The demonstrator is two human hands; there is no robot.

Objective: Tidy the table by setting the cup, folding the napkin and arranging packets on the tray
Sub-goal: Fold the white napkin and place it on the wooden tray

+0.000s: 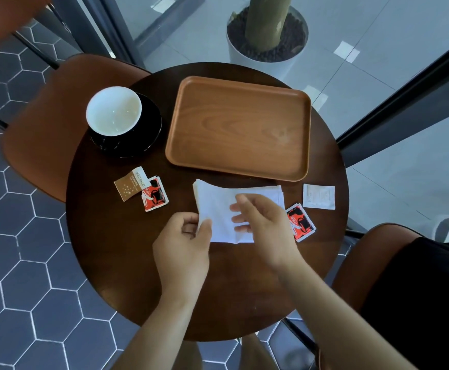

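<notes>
A white napkin (218, 204) lies on the round dark table (111, 249), in front of a wooden tray (239, 126) that holds nothing. My left hand (188, 241) pinches the napkin's left edge between thumb and fingers. My right hand (260, 220) hovers over its right part with fingers spread and relaxed. A white cup (113, 110) stands on a black saucer (148, 129) at the back left. A brown packet (128, 184) and a red packet (155, 194) lie on the left. Another red packet (302, 225) and a white packet (319, 196) lie on the right.
Brown chairs stand at the left (57, 121) and at the right (394, 263). A white planter (266, 46) with a green trunk stands behind the table beside dark window frames. The floor has grey hexagon tiles.
</notes>
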